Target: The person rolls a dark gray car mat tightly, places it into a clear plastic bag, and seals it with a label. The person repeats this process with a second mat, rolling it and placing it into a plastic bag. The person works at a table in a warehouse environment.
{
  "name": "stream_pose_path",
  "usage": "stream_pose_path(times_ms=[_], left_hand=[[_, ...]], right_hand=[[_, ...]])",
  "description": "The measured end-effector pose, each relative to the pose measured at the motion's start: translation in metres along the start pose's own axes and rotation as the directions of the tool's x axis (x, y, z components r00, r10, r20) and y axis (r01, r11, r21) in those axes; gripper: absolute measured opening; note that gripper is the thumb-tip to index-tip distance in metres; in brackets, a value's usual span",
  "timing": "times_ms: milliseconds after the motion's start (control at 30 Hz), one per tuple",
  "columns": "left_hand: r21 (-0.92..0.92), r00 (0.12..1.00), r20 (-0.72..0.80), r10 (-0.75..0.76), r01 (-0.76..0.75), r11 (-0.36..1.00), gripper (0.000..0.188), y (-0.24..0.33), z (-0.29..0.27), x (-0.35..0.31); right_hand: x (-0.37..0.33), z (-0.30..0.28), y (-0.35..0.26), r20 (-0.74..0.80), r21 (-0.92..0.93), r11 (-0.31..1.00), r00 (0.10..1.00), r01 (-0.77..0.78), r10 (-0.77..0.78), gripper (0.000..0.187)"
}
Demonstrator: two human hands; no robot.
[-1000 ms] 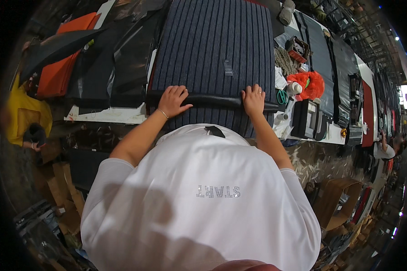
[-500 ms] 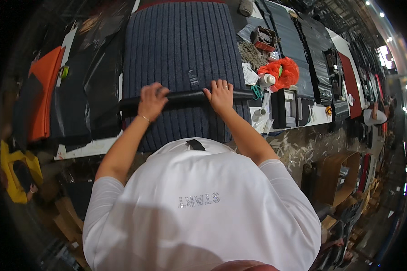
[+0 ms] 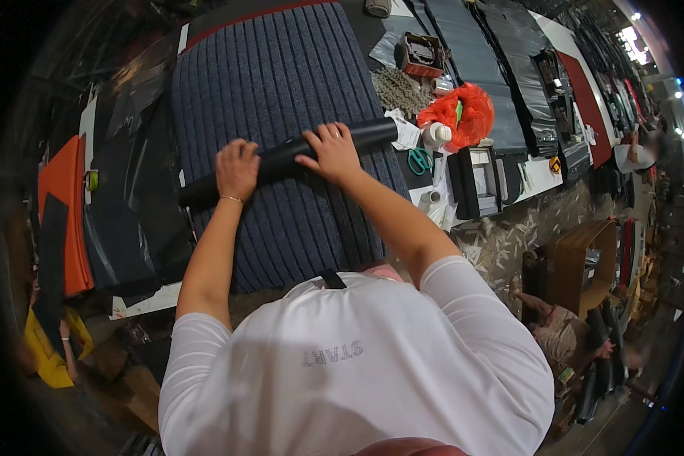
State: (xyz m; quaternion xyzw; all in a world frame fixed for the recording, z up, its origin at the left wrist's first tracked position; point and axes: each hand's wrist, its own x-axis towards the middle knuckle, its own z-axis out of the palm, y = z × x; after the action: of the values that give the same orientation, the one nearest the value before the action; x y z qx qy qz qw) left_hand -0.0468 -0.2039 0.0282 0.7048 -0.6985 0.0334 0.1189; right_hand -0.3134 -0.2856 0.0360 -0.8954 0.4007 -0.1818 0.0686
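A black, smooth roll (image 3: 372, 134) lies slantwise across dark blue ribbed fabric (image 3: 277, 83), its right end farther from me. My left hand (image 3: 237, 171) lies over the roll left of its middle, fingers bent over its top. To the right, my right hand (image 3: 334, 156) presses on the same roll with its fingers over the far side and the thumb apart, pointing left. Both palms hide parts of the roll. The ribbed fabric spreads beyond the roll and also on my side of it, down to the table's near edge.
Right of the fabric are teal scissors (image 3: 419, 161), a white bottle (image 3: 436, 135), an orange-red plastic bag (image 3: 466, 114), a small box (image 3: 422, 55) and a dark tray (image 3: 475, 182). Orange sheets (image 3: 62, 205) lie left. A cardboard box (image 3: 585, 262) and other people are behind me.
The view has turned, shifting the table leftward. The roll has gone from nearly level to slanted and looks thicker. My left hand, blurred before, now rests on it. The fabric's label is out of sight.
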Motion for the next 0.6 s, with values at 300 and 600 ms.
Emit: stream_pose_path(times_ms=[300, 600], left_hand=[[-0.036, 0.941, 0.325, 0.093, -0.086, 0.996, 0.076, -0.004, -0.013, 0.067], [-0.188, 0.932, 0.328, 0.152, -0.093, 0.978, 0.063, 0.03, -0.018, 0.004]], right_hand=[[-0.01, 0.008, -0.007, 0.0, -0.104, 0.993, 0.999, 0.05, -0.051, 0.091], [-0.247, -0.024, -0.056, 0.479, 0.099, 0.937, 0.81, 0.335, -0.339, 0.098]])
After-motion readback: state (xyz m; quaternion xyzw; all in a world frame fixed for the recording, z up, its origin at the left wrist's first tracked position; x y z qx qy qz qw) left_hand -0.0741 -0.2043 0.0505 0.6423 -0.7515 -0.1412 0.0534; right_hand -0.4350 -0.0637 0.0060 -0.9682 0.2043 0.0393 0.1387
